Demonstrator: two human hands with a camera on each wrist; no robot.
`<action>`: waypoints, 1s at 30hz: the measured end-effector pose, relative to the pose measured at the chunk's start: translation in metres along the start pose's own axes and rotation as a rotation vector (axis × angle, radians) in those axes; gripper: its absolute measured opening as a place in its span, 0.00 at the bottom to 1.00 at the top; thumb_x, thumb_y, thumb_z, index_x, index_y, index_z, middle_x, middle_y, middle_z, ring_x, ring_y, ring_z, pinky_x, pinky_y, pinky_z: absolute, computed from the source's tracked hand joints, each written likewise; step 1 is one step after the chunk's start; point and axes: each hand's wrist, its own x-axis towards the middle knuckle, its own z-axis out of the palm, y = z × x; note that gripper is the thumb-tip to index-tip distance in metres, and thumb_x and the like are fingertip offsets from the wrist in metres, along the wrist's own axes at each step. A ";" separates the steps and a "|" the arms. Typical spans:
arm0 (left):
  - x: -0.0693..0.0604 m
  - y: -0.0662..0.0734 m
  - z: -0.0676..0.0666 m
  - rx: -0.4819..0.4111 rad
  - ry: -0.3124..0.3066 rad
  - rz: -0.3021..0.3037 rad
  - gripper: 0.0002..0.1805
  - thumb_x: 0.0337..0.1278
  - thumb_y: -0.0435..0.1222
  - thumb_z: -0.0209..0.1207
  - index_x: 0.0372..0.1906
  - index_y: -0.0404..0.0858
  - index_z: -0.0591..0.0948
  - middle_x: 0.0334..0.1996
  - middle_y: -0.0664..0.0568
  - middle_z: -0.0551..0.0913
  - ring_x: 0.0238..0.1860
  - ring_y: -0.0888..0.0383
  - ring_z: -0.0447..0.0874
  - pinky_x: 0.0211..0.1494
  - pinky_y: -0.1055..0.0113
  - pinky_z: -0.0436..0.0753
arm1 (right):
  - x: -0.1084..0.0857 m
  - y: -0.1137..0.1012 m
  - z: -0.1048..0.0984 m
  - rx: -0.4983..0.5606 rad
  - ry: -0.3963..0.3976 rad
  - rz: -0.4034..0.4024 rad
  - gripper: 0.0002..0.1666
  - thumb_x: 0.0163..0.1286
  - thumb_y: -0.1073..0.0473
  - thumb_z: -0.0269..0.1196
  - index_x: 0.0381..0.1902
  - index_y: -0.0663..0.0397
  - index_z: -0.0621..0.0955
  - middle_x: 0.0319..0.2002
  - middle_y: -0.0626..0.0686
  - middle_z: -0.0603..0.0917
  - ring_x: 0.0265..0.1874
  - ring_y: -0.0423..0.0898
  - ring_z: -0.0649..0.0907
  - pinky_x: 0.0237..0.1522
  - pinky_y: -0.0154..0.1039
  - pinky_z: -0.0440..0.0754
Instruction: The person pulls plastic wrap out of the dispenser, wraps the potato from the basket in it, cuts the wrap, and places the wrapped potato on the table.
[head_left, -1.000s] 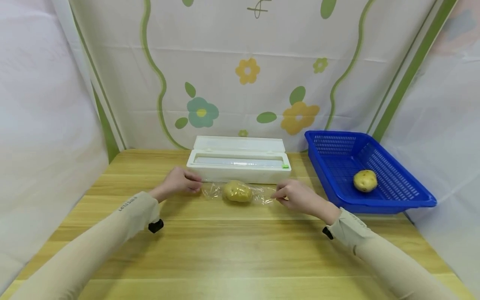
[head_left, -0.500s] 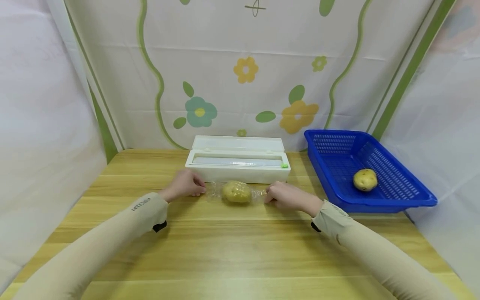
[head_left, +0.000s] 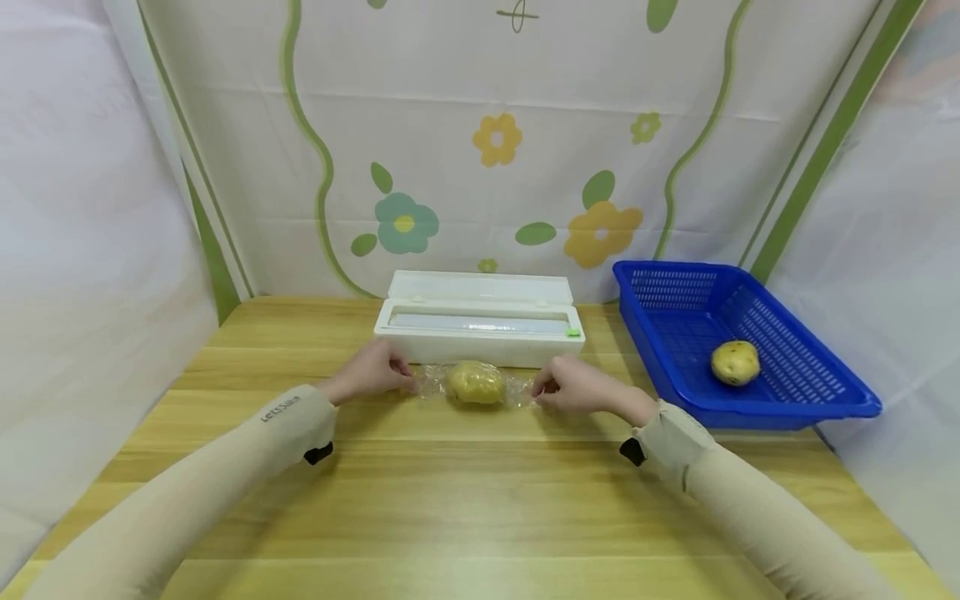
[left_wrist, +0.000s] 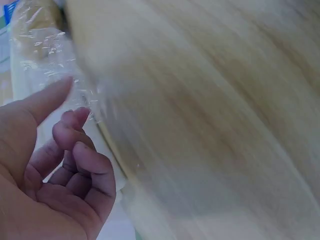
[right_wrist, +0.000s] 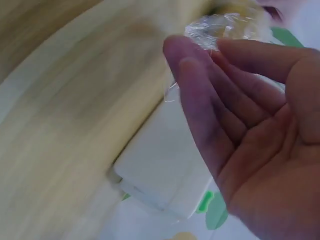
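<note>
A potato [head_left: 476, 382] wrapped in clear plastic wrap lies on the table in the head view, between the two hands. The wrap's loose ends stick out to both sides. At its left end is my left hand [head_left: 377, 369]; the left wrist view shows a gap between thumb and loosely bent fingers, with the film [left_wrist: 55, 75] right beside the fingertips. My right hand [head_left: 581, 386] pinches the wrap's right end between thumb and fingers. The right wrist view shows a bit of film [right_wrist: 171, 94] showing past those fingertips.
Behind the potato stands a white plastic-wrap box [head_left: 480, 348], lid up, a roll inside and a green slider at its right. A blue basket [head_left: 765, 410] at the right holds another potato [head_left: 735, 363]. A patterned cloth [head_left: 465, 83] hangs behind the wooden table [head_left: 480, 500].
Both hands have moved inward toward the wrapped potato, and the film ends look shorter and more bunched. Over the last half second, the right hand's fingers have turned and loosened slightly.
</note>
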 end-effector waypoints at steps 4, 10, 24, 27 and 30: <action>-0.004 0.005 -0.008 -0.045 0.061 -0.018 0.12 0.55 0.43 0.71 0.27 0.38 0.88 0.24 0.48 0.85 0.19 0.62 0.70 0.24 0.67 0.70 | -0.002 -0.008 -0.009 0.019 0.114 0.094 0.03 0.64 0.63 0.69 0.31 0.57 0.88 0.24 0.46 0.85 0.23 0.39 0.80 0.29 0.37 0.80; -0.009 0.035 -0.011 0.009 0.145 0.066 0.08 0.62 0.40 0.65 0.37 0.40 0.88 0.31 0.55 0.86 0.32 0.59 0.81 0.39 0.61 0.80 | -0.002 -0.032 -0.022 -0.095 0.239 0.271 0.09 0.67 0.59 0.66 0.33 0.57 0.89 0.27 0.47 0.86 0.24 0.42 0.81 0.31 0.43 0.81; -0.018 0.086 0.033 -0.102 0.168 0.094 0.22 0.54 0.39 0.71 0.50 0.29 0.84 0.49 0.41 0.84 0.44 0.46 0.85 0.44 0.56 0.83 | 0.035 -0.040 0.008 0.107 0.385 -0.053 0.07 0.67 0.65 0.67 0.42 0.59 0.88 0.42 0.50 0.87 0.43 0.47 0.84 0.47 0.47 0.82; -0.019 0.086 0.038 -0.143 0.188 0.063 0.21 0.55 0.38 0.70 0.50 0.29 0.84 0.49 0.41 0.84 0.44 0.47 0.84 0.43 0.58 0.84 | 0.038 -0.039 0.016 0.117 0.396 0.012 0.06 0.66 0.65 0.67 0.41 0.58 0.88 0.42 0.50 0.87 0.43 0.47 0.84 0.46 0.44 0.82; -0.019 0.083 0.042 -0.184 0.202 0.043 0.20 0.56 0.37 0.70 0.50 0.28 0.83 0.48 0.41 0.84 0.42 0.49 0.84 0.41 0.60 0.84 | 0.039 -0.040 0.022 0.125 0.388 0.055 0.06 0.65 0.65 0.68 0.41 0.57 0.88 0.42 0.50 0.87 0.44 0.48 0.84 0.48 0.47 0.81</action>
